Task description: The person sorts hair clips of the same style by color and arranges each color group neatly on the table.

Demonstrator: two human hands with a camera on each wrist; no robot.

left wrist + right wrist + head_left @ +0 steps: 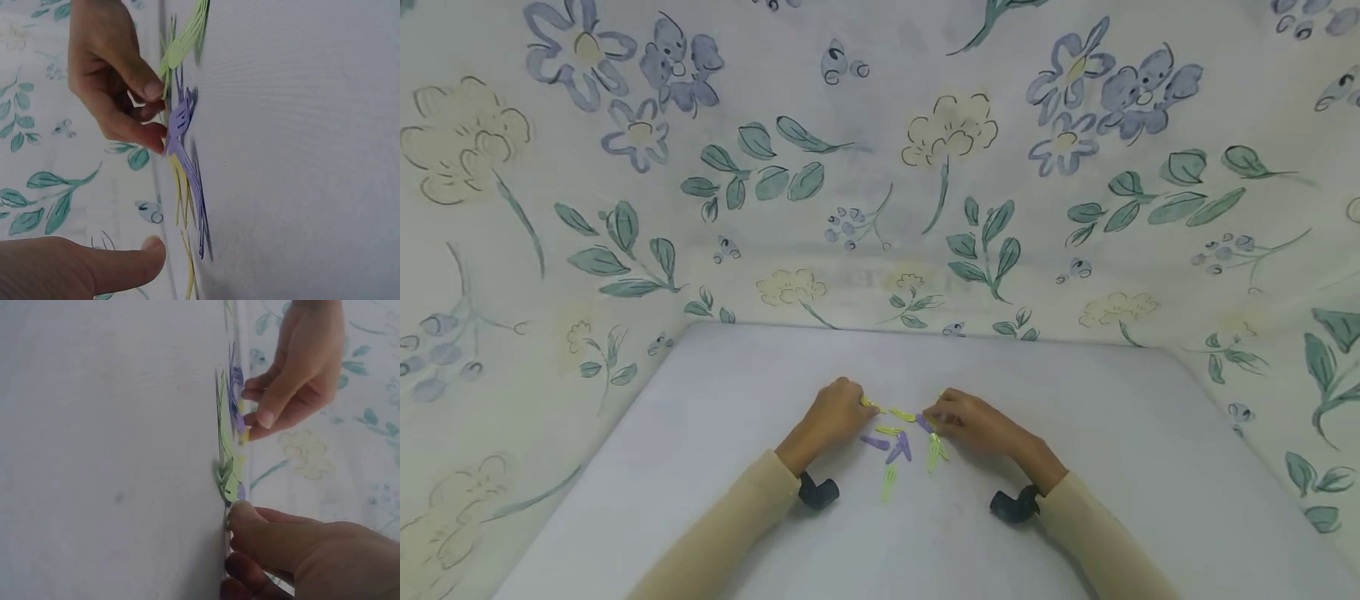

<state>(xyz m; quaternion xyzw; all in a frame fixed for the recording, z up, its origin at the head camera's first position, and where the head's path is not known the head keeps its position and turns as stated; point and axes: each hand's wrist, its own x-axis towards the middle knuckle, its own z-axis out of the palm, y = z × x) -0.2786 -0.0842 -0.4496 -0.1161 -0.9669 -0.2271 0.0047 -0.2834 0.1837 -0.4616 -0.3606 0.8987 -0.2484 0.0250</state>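
Small snap hair clips in yellow, purple and green lie loosely grouped between both hands. My left hand point(833, 410) pinches a yellow hair clip point(870, 404) at the group's left side. At its right side, my right hand point(976, 423) has curled fingertips on a purple hair clip point(923, 423); part of that clip is hidden under them. Just below those fingertips lies a green hair clip point(934, 454). Nearer the wearer are another purple clip point(874, 442), a crossed purple pair point(899, 448) and a single green clip point(889, 482). A yellow clip point(901, 414) lies between the hands.
The white tabletop point(700, 500) extends around the clips. A floral cloth point(880, 192) rises behind the table and along both sides. Dark wrist-worn devices show at the left wrist point(818, 492) and right wrist point(1015, 505), close above the table.
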